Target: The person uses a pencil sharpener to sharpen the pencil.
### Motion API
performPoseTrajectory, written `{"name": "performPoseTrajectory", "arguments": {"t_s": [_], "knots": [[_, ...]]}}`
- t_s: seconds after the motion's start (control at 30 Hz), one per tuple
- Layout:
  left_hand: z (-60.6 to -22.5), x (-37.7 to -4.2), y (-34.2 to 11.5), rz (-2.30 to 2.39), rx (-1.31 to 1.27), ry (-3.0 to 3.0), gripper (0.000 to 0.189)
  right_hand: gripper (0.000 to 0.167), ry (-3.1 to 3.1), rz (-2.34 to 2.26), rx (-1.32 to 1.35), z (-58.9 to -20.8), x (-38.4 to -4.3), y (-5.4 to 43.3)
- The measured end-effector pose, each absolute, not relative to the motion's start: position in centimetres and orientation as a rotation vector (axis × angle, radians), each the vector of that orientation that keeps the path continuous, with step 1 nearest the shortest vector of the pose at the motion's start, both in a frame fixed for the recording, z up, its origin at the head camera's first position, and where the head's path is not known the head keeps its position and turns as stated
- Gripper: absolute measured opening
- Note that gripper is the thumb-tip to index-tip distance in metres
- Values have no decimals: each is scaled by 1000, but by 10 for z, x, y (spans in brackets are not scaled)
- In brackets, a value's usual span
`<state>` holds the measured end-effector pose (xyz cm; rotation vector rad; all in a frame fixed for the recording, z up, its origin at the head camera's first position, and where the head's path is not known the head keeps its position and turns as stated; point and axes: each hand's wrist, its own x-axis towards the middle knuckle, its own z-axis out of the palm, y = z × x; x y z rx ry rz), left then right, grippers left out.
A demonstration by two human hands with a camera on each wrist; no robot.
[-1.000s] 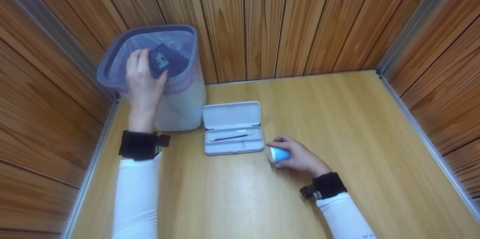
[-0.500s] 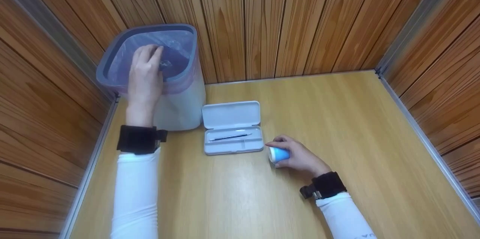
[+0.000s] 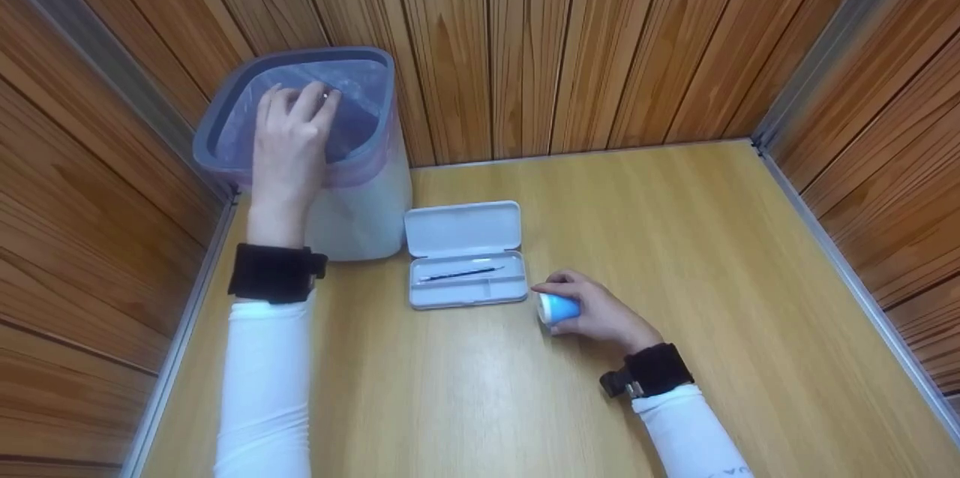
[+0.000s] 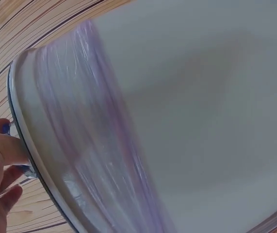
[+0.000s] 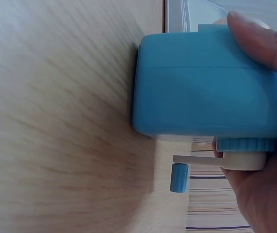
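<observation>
My left hand (image 3: 289, 140) reaches over the rim of a waste bin (image 3: 360, 219) lined with a thin plastic bag (image 4: 104, 126). In the left wrist view, its fingers (image 4: 12, 150) hold a small clear container (image 4: 30, 172) with blue edges, mostly hidden behind the bin's rim. My right hand (image 3: 600, 317) grips a blue crank pencil sharpener (image 3: 562, 309) on the table. The right wrist view shows the sharpener's smooth body (image 5: 206, 87) and its cream crank (image 5: 201, 160) with a blue knob.
An open grey pencil case (image 3: 463, 226) lies between the hands, right of the bin. One slender dark pencil or pen (image 3: 461, 274) rests in its upper compartment. Wood-plank walls (image 3: 517, 50) enclose the table (image 3: 675, 238) at the back and both sides.
My left hand has turned over above the bin, tipping the small container with shavings that showed earlier; the container is now hidden in the head view. My right hand stays still on the sharpener.
</observation>
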<state>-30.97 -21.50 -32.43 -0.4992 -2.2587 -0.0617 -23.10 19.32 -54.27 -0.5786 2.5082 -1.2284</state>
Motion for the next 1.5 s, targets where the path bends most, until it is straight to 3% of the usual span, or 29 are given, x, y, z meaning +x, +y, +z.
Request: {"name": "performPoseTrajectory", "arguments": {"t_s": [0.7,0.97,1.23,1.5], "knots": [[-324,-311,-203,-24,-674,-2266,35,61,2520,-1231,-556,-542,-230,193],[-329,-308,-202,-61,-555,-2184,35,61,2519,-1222,-542,-543,-229,192],[-328,-284,-180,-425,-464,-2065,55,62,2517,-1225,-546,-541,-230,193],[-352,-259,-146,-804,-554,-1925,60,59,2530,-1197,-590,-541,-230,194]]}}
